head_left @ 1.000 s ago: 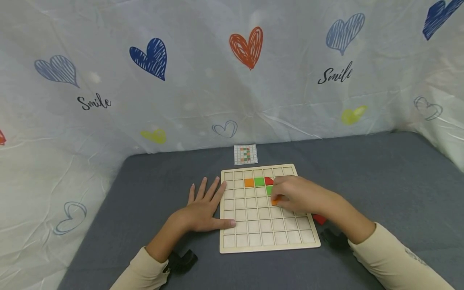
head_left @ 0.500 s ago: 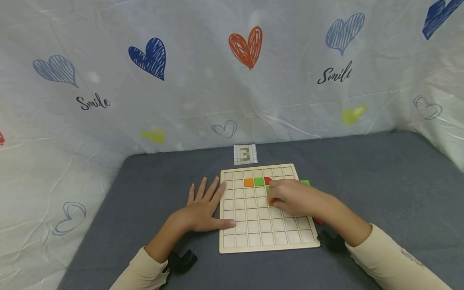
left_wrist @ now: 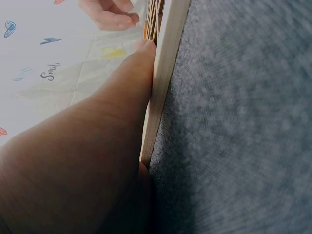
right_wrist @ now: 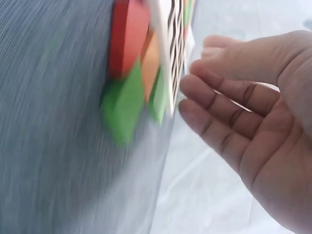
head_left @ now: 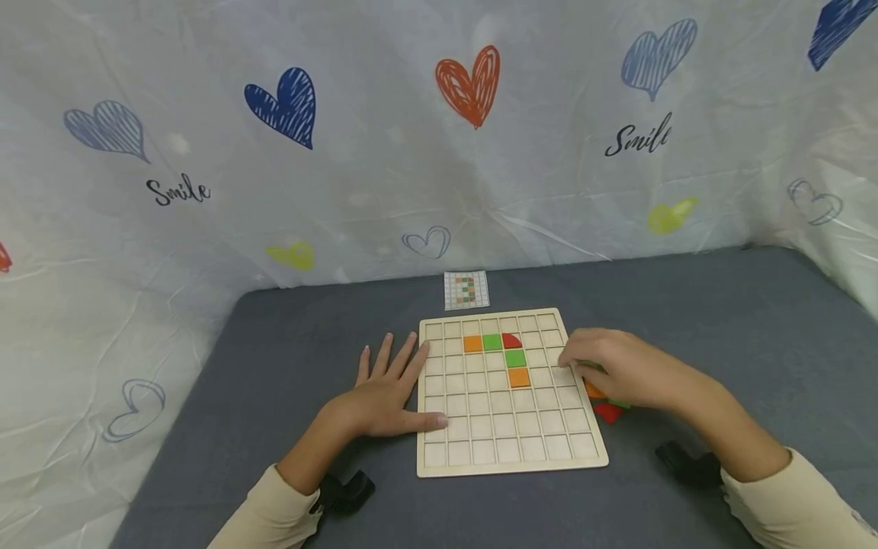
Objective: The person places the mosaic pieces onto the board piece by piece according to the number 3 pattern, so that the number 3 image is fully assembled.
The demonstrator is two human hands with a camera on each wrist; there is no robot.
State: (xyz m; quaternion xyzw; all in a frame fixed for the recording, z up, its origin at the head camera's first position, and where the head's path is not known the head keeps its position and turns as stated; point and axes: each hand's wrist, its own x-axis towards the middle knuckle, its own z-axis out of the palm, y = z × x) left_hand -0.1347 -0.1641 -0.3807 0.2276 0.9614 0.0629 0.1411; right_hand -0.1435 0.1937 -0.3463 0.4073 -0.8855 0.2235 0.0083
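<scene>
Off the grid goes the right hand [head_left: 620, 370], sliding from the middle of the wooden board [head_left: 507, 457] to its right edge, and the orange square tile [head_left: 519, 377] it covered a second ago now sits exposed in its cell. Nearest the camera, the left hand [head_left: 384, 396] lies flat at lower centre-left, fingers spread on the grey table [head_left: 274, 358], thumb pressed along the board's left rim. Its partner hovers over the loose pieces [right_wrist: 131, 83] just beside the board, fingers loosely curled and holding nothing. Count the seated tiles: five in all, two orange, two green [head_left: 515, 357], one red quarter-round [head_left: 511, 340]. Farther back, one small pattern card [head_left: 466, 290] rests at the foot of the heart-printed sheet [head_left: 439, 130].
</scene>
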